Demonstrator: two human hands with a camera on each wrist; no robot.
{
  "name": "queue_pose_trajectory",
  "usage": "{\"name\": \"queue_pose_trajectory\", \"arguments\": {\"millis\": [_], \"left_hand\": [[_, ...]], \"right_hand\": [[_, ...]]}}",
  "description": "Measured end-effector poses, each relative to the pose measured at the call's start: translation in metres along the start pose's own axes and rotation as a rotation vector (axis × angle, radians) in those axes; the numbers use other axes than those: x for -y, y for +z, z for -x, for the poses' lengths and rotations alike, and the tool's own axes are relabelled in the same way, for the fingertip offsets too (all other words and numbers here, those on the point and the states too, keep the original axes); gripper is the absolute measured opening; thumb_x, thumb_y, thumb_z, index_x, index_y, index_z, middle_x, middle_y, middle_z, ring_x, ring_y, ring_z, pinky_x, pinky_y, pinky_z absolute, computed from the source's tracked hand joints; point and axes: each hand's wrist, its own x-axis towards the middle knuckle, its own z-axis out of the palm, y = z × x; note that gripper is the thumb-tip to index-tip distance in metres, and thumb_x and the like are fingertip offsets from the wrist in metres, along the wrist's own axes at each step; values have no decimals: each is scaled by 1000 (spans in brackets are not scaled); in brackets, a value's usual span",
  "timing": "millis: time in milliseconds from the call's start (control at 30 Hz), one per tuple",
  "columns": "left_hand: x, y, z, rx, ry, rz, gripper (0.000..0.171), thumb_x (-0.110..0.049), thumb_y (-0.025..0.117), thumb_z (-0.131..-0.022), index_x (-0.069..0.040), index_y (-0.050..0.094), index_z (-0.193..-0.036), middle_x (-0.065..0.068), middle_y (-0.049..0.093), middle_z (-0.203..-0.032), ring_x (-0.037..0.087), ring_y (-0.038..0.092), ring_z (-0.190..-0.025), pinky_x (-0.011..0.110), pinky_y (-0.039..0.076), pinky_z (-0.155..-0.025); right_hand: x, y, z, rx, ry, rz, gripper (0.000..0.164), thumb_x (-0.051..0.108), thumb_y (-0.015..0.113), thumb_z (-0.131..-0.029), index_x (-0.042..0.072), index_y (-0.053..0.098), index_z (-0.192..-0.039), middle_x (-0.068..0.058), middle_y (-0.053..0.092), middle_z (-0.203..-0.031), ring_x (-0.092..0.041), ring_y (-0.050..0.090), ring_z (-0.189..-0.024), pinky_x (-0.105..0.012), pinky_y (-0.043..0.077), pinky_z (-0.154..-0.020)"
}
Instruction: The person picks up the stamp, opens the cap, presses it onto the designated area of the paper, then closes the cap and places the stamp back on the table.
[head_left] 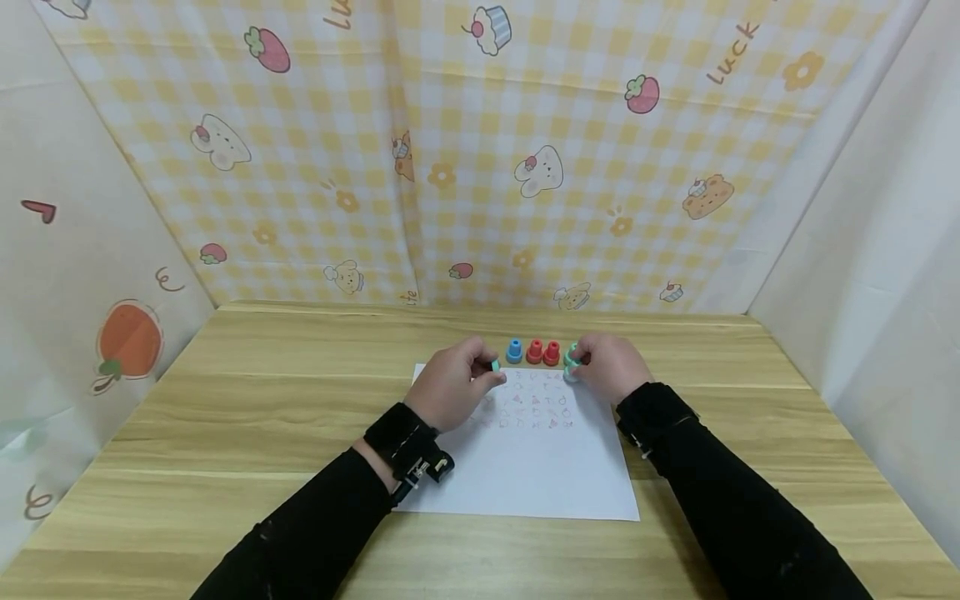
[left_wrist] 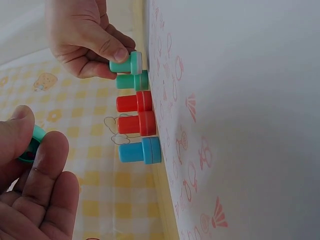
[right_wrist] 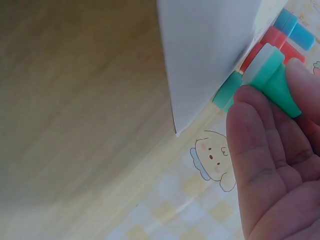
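Your right hand [head_left: 611,368] pinches a green stamp [right_wrist: 275,84] between thumb and fingers, the hand otherwise part-curled; your left hand [head_left: 452,385] has the green cap [head_left: 495,366] in a light pinch of thumb and forefinger. The held stamp is at the far right corner of the paper [head_left: 525,475], just in front of the standing green stamp [left_wrist: 130,81]; whether the two touch, you can't be sure. That closeness is probably your main risk: a sideways nudge could tip the standing one into the red stamps [head_left: 543,352] and then the blue stamp [head_left: 513,352]. The pale face [right_wrist: 259,61] is bare, so brushing the sheet by accident could leave a stray mark, and a careless landing could overlap the pinkish prints [left_wrist: 192,107] there. Should the pinch slacken, the small cap could slip from your left fingers. As for its lie, the held stamp has its wide, pale end down toward the paper and its narrower handle up, the long axis running close to upright, roughly in line with the row; any slight lean is hard to judge, but setting it down tilted would likely make uneven contact.
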Motion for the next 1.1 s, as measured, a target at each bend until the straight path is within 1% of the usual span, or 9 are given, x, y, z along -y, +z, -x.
{"name": "queue_pose_trajectory", "arguments": {"millis": [233, 433, 900, 1100], "left_hand": [[-1, 0, 1, 6, 1, 10, 15, -20, 76, -99, -11, 68, -107, -3, 72, -92, 13, 62, -81, 30, 53, -74], [0, 0, 2, 19, 12, -6, 14, -21, 76, -99, -12, 68, -107, -4, 71, -91, 11, 62, -81, 29, 52, -74], [-1, 0, 1, 18, 4, -14, 14, -21, 76, -99, -13, 68, -106, -4, 71, -90, 12, 62, -81, 31, 53, -75], [-1, -1, 1, 13, 11, -16, 13, -21, 77, -98, -13, 68, -105, -4, 72, -91, 10, 63, -81, 31, 54, -75]], "right_hand": [[0, 1, 0, 7, 11, -4, 11, 5, 81, -89, 3, 78, -100, -13, 77, -101, -28, 68, -94, -45, 55, -87], [0, 2, -1, 15, 29, -9, 11, 5, 81, -90, 4, 77, -100, -12, 76, -101, -27, 68, -93, -44, 55, -86], [0, 1, -1, 28, 39, -16, 11, 7, 81, -90, 5, 77, -100, -11, 76, -102, -27, 68, -94, -44, 55, -87], [2, 3, 0, 34, 44, -12, 10, 6, 80, -90, 6, 77, -99, -9, 76, -100, -26, 67, -93, -43, 55, -88]]}}
